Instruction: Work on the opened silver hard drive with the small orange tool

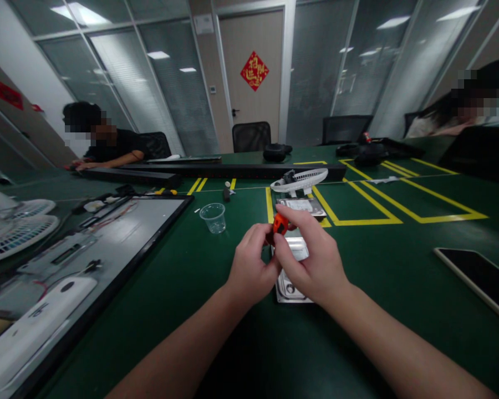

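Observation:
Together my left hand (251, 269) and my right hand (318, 257) grip a small orange-and-black object (280, 223), perhaps a screwdriver handle. My right thumb and fingers pinch its orange part, while my left fingertips close on its darker near end. Much of it is hidden by the fingers. Below the hands, a silver hard drive (291, 291) lies on the green table, partly covered by my right hand. Just beyond stands a second hard drive (316, 207), lying flat within yellow tape lines, with a white fan grille (310, 178) behind it.
A clear plastic cup (214, 219) stands left of the hands. Further left, a large flat panel (120, 249) carries a white device (37, 327) and cables. A tablet-like dark slab (478, 277) lies at right. Two people sit at the far sides, beyond a long black bar (249, 172).

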Demonstrator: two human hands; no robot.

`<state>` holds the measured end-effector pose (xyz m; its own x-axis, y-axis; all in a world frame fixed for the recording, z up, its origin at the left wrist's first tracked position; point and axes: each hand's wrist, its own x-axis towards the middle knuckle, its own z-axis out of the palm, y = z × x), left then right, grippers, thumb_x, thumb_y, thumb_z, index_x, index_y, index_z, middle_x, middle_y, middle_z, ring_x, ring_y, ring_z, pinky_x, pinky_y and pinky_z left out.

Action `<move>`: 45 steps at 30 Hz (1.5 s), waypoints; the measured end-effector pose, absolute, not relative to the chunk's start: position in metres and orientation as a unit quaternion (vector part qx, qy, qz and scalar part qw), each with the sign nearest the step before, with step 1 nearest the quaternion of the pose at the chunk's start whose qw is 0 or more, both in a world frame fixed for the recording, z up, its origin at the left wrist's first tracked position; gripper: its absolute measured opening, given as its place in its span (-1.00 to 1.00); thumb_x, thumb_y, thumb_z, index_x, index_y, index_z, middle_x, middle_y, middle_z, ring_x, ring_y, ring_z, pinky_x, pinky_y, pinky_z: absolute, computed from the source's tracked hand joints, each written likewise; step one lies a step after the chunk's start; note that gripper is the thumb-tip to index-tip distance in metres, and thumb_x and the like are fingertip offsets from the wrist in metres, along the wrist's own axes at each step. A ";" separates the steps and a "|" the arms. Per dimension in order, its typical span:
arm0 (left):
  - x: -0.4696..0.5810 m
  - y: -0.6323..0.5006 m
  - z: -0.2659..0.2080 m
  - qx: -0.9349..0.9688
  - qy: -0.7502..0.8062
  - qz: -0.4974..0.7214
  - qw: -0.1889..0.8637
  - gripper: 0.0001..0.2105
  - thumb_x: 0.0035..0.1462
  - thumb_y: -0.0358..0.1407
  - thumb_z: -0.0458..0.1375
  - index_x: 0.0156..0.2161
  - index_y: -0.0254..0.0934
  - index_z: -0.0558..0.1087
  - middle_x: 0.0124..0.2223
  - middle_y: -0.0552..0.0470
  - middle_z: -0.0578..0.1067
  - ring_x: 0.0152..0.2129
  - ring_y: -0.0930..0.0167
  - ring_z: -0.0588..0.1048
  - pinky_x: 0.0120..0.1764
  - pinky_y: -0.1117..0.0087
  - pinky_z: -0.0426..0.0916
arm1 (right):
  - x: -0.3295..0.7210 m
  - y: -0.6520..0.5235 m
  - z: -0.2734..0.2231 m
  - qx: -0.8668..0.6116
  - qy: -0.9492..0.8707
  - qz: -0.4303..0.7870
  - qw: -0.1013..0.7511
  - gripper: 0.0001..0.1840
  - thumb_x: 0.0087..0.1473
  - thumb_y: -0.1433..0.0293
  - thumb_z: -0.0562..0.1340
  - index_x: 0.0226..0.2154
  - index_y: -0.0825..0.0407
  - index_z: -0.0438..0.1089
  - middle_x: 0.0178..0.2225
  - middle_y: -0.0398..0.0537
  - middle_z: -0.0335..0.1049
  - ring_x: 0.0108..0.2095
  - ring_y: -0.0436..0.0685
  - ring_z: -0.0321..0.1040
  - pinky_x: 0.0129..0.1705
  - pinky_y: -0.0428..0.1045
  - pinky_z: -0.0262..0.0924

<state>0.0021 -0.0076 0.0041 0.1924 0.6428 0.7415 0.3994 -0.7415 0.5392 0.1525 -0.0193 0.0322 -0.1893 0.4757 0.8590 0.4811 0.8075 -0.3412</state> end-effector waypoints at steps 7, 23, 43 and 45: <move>0.001 -0.009 0.002 0.747 0.357 0.553 0.091 -0.71 0.15 -0.45 0.23 -0.03 -0.21 0.36 -0.17 0.02 0.49 -0.28 0.37 0.48 -0.21 0.34 0.41 | 0.153 -0.018 0.031 -0.324 -0.764 -0.009 0.558 -0.51 0.25 0.48 0.26 0.20 -0.05 0.29 -0.01 0.03 0.47 -0.05 0.19 0.44 0.02 0.16 0.41; 0.002 -0.009 0.004 0.756 0.346 0.547 0.097 -0.76 0.19 -0.47 0.18 -0.03 -0.22 0.39 -0.16 0.01 0.50 -0.27 0.37 0.47 -0.19 0.35 0.39 | 0.152 -0.019 0.031 -0.316 -0.768 0.001 0.558 -0.49 0.26 0.49 0.22 0.23 -0.04 0.27 0.02 0.05 0.46 -0.03 0.19 0.44 0.03 0.16 0.41; 0.002 -0.009 0.005 0.759 0.352 0.539 0.099 -0.81 0.19 -0.45 0.16 -0.09 -0.22 0.37 -0.19 -0.01 0.48 -0.28 0.36 0.46 -0.21 0.33 0.37 | 0.152 -0.019 0.031 -0.311 -0.774 0.000 0.552 -0.45 0.25 0.49 0.22 0.25 -0.07 0.25 -0.02 0.00 0.47 -0.07 0.18 0.44 0.01 0.16 0.43; 0.003 -0.009 0.004 0.748 0.355 0.553 0.092 -0.76 0.18 -0.44 0.18 -0.04 -0.22 0.36 -0.17 0.00 0.49 -0.27 0.36 0.47 -0.20 0.33 0.39 | 0.152 -0.019 0.031 -0.315 -0.771 -0.005 0.554 -0.48 0.25 0.48 0.23 0.24 -0.08 0.26 -0.02 0.00 0.48 -0.07 0.19 0.45 0.01 0.17 0.43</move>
